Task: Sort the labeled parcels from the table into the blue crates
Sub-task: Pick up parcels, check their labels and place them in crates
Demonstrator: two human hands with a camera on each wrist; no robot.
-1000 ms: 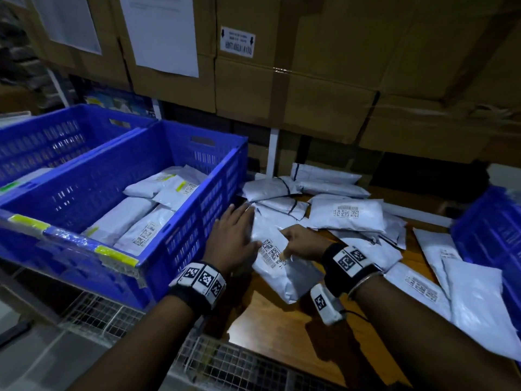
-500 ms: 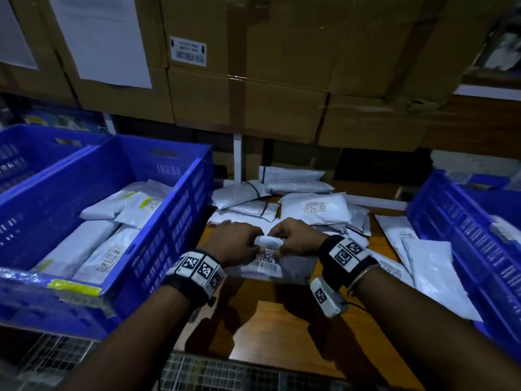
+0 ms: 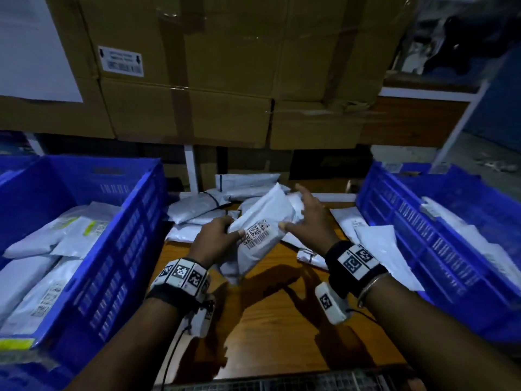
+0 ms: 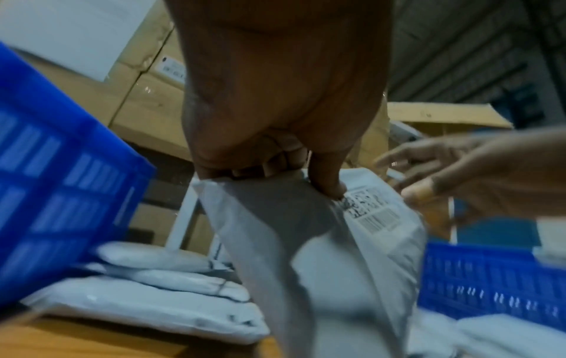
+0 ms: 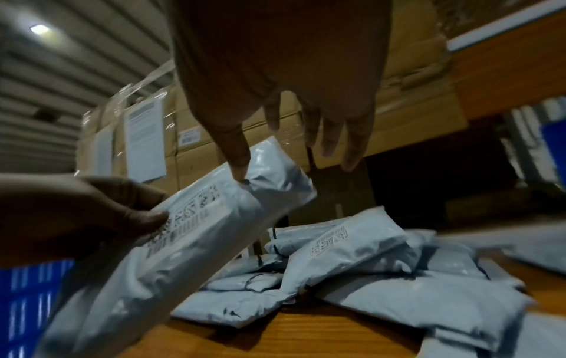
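- At far left, the left blue crate [image 3: 132, 238] already holds several white parcels; sorting is judged well under way.
- Centre left, the left hand [image 3: 212, 239] pinches one labeled parcel [image 3: 262, 235] by its edge, thumb beside the barcode label [image 3: 256, 232], holding it tilted above the table [image 3: 270, 314].
- Centre right, the right hand [image 3: 306, 224] is spread, fingers straight; only its thumb tip meets the parcel, gripping nothing.
- Behind and beside the hands, a pile of unsorted parcels [image 3: 203, 207] lies on the table; much work is left.
- At far right, the right blue crate [image 3: 394, 221] contains a few parcels.
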